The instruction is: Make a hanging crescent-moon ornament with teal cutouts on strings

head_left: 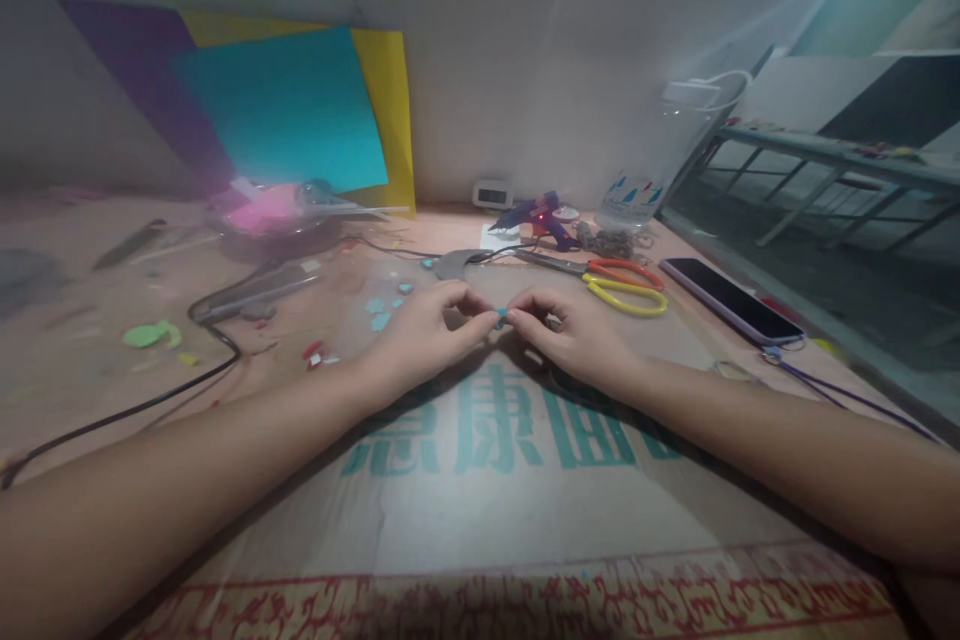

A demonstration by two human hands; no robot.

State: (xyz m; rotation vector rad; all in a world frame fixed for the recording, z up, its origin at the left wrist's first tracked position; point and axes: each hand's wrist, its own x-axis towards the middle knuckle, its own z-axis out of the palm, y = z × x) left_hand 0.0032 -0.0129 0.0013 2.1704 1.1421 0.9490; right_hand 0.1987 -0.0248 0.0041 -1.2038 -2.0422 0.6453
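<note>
Between the fingertips of both hands is a small blue piece (502, 316), too small and covered to make out its kind. My left hand (439, 325) pinches its left side with thumb and forefinger. From the right, my right hand (566, 330) pinches the same piece. Several light-blue scraps (380, 310) lie on the table just left of my left hand. Beyond my right hand rest scissors (626, 288) with one orange and one yellow handle loop, blades pointing left.
A purple glue gun (536, 215) with a red light lies at the back. Coloured sheets (289, 115) lean on the wall. A phone (731, 300) and a clear bottle (645, 160) are at right. A black cord (217, 365) curves across the left. A pink-filled bowl (270, 220) stands behind.
</note>
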